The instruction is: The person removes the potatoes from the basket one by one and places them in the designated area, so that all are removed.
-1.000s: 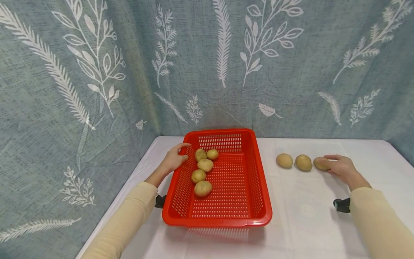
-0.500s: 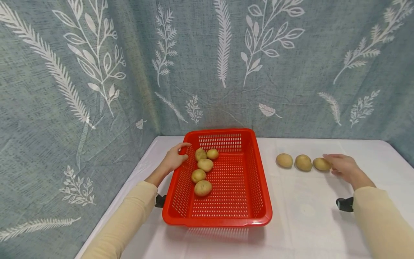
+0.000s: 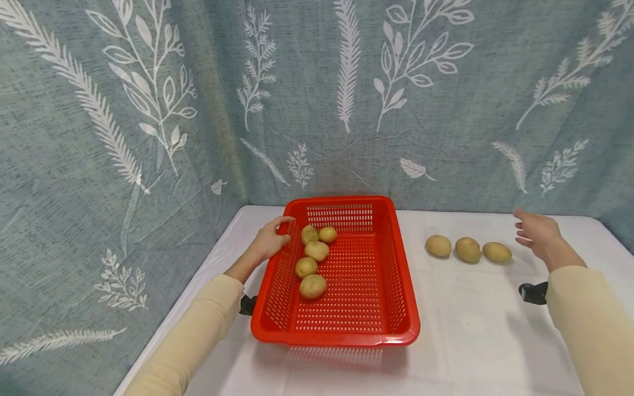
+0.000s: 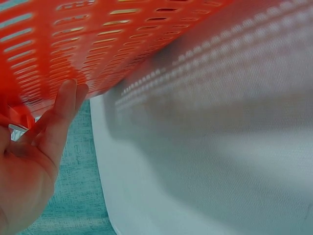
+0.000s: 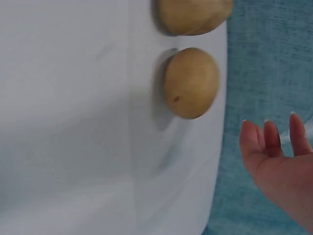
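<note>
My left hand (image 3: 270,239) holds the left rim of a red plastic basket (image 3: 346,339), thumb on the inner side. In the left wrist view its fingers (image 4: 66,100) lie along the outside of the slotted basket wall (image 4: 112,36). Several potatoes (image 3: 313,286) lie along the left side of the basket floor. To the right of the basket, three potatoes stand in a row on the table: a left potato (image 3: 438,246), a middle one and a right potato (image 3: 497,252). My right hand (image 3: 540,234) hovers right of that row, fingers apart and holding nothing.
A white cloth covers the table (image 3: 460,330). A blue-green curtain (image 3: 317,110) with white leaf prints hangs behind it and along the left side.
My right hand has let go of the right potato, then lifted and drawn away to the right. The potato stays in the row. My left hand keeps its place on the rim.
</note>
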